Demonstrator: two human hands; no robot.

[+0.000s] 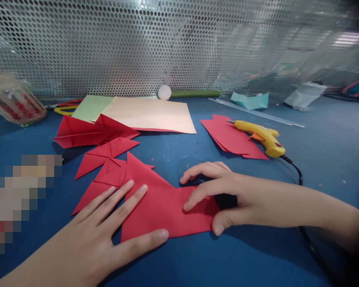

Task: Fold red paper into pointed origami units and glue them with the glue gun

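Observation:
A red folded paper piece (164,205) lies on the blue table (179,263) in front of me. My left hand (107,227) rests flat on its left part, fingers stretched out and spread. My right hand (215,195) presses on its right edge, fingertips on top and the thumb at the lower corner. More folded red paper shapes (107,153) lie just behind, to the left.
Peach and green paper sheets (149,113) lie further back. A yellow glue gun (261,137) rests on red paper (230,137) at the right, its black cord running toward me. A perforated metal screen (179,44) closes the back. A plastic container (14,101) sits far left.

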